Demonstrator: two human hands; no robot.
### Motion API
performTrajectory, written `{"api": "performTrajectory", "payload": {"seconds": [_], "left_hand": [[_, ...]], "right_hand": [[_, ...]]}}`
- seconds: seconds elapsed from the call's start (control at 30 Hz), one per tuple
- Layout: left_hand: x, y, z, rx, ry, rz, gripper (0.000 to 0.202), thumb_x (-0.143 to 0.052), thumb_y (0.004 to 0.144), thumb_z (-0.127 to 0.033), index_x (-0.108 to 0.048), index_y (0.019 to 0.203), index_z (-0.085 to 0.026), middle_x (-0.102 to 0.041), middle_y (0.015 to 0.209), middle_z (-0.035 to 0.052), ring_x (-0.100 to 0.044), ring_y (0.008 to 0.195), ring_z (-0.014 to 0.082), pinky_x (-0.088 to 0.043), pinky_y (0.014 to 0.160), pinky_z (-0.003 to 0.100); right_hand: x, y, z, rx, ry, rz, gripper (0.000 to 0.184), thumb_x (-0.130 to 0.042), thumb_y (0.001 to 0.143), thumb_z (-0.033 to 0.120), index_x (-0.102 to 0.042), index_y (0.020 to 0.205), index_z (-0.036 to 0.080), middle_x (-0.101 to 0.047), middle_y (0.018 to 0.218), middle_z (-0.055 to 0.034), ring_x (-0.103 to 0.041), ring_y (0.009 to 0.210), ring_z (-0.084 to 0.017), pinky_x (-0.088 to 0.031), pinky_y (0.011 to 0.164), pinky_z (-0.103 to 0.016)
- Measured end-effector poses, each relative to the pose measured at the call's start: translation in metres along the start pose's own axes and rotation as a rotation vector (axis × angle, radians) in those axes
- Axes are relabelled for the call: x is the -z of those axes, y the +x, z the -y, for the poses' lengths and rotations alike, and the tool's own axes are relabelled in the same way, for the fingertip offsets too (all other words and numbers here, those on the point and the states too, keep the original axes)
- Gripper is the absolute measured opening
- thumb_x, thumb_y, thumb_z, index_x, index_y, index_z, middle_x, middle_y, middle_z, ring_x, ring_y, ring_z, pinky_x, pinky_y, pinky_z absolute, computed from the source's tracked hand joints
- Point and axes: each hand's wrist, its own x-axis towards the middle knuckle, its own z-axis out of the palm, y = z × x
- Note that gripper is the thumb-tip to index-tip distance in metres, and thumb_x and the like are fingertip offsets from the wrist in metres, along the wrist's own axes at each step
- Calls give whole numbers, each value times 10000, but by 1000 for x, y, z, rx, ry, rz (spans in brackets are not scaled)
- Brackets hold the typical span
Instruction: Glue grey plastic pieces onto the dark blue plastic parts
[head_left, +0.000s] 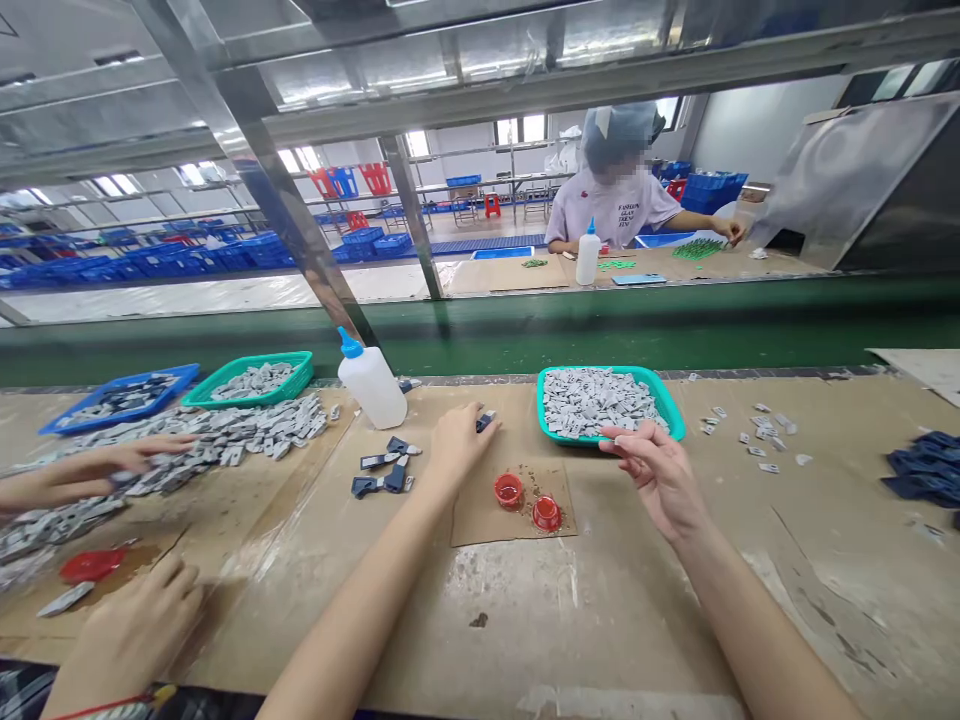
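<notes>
My left hand (463,440) is closed round a small dark plastic part (486,421), whose end shows past the fingertips. Several dark and grey plastic pieces (394,480) lie on the cardboard to its left. Over the front edge of a teal basket (551,432), my right hand (656,470) has thumb and fingers pinched together; what is between them, if anything, is too small to make out. Heaped in that basket are small light grey parts (604,400). Between my hands, two red cups (508,490) rest on a stained cardboard square (480,525).
A white squeeze bottle (375,390) with a blue tip stands behind my left hand. At left, a co-worker's hands (135,620) work beside a grey pile (255,430). Loose grey parts (765,435) and dark pieces (926,470) lie at right. Another person (615,200) sits across the green belt (487,335).
</notes>
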Motion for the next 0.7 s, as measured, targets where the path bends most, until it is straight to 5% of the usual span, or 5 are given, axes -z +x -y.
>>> {"api": "performTrajectory", "payload": {"seconds": [0.13, 0.23, 0.4, 0.57, 0.7], "left_hand": [[-7, 9, 4, 56, -212, 5, 211, -727, 672, -293, -683, 849, -187, -706, 929, 122, -605, 1009, 314, -420, 893, 397], [-1, 1, 7, 102, -439, 3, 327, -694, 713, -339, -681, 985, -159, -709, 917, 125, -636, 947, 282, -465, 864, 408], [17, -47, 2, 173, -819, 10, 520, -526, 855, -476, -551, 1248, -137, -698, 1050, 127, -673, 936, 200, -513, 883, 366], [29, -100, -5, 367, -1291, -151, 440, -720, 752, -363, -621, 1140, -180, -713, 975, 67, -676, 965, 183, -491, 943, 315], [25, -135, -10, 487, -1353, -283, 451, -760, 713, -329, -624, 1120, -190, -716, 963, 49, -681, 947, 182, -506, 913, 306]], "right_hand": [[6, -1, 1, -112, 125, 3, 225, -778, 718, 347, -603, 712, 206, -692, 834, -18, -635, 709, -119, -489, 567, -169], [6, -8, -4, -137, 45, 39, 236, -735, 765, 412, -677, 832, 193, -632, 712, 0, -573, 622, -102, -467, 550, -181], [-4, -21, -18, -190, -198, 189, 313, -728, 753, 460, -707, 850, 163, -664, 693, -32, -560, 588, -120, -445, 545, -232], [-15, -27, -25, -317, -336, 204, 347, -769, 679, 481, -675, 726, 149, -713, 676, -77, -610, 587, -146, -445, 536, -244], [-20, -27, -33, -308, -397, 200, 364, -762, 668, 494, -649, 697, 149, -684, 601, -55, -553, 503, -121, -396, 467, -228]]}}
